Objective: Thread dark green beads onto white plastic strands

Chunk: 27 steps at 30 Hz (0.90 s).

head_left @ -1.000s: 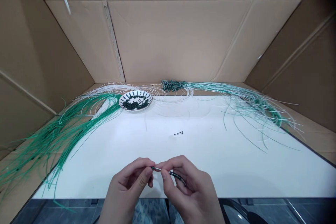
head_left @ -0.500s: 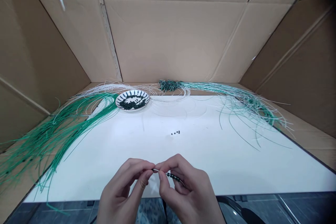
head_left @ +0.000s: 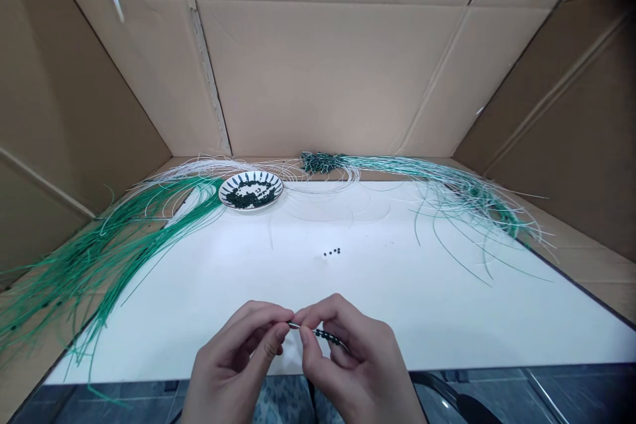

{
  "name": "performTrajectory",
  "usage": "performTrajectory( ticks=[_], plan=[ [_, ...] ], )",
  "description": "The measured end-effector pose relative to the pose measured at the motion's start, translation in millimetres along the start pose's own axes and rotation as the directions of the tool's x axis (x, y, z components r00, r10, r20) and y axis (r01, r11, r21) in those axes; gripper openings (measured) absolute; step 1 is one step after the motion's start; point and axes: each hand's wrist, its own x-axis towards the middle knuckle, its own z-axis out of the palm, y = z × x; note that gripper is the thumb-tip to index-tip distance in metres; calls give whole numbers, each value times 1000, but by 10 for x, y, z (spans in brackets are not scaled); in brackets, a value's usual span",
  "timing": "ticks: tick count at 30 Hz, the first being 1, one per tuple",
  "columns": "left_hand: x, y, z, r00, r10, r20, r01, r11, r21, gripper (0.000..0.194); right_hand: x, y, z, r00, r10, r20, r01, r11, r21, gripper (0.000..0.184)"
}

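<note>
At the lower middle of the frame, a short run of small dark beads already sits on the beaded strand [head_left: 328,336]; I can't count them. Four or so loose beads [head_left: 338,250] lie on the white tabletop [head_left: 163,324] near the centre, and many more fill the striped plate [head_left: 279,191] above and left, so by my reckoning plenty remain unstrung. The strand spans both hands: the left hand [head_left: 241,351] pinches its tip between thumb and forefinger, while the right hand [head_left: 352,354] grips it just beside, thumb against forefinger, the beaded length curving under those fingers toward the palm.
</note>
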Motion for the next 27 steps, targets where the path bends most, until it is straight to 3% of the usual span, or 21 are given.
performTrajectory(
  ticks=[4,11,17,23,27],
  plan=[
    [25,-20,-28,996,-29,78,30,999,-12,14,18,-18,-9,1000,5,12,-5,1000,20,4],
    [-38,72,65,989,-140,51,146,979,-140,30,6,26,4,999,31,-16,-30,997,76,6],
    [-16,27,55,990,-136,24,138,983,-121,30,-17,25,-24,1000,-20,20,20,1000,0,5],
    [53,-136,-76,982,-82,167,100,990,-102,21,-55,19,-37,991,-132,39,132,991,3,8],
    [19,-50,-10,977,-170,126,188,970,-152,29,-46,-11,-51,999,-40,30,39,999,36,6]
  ],
)
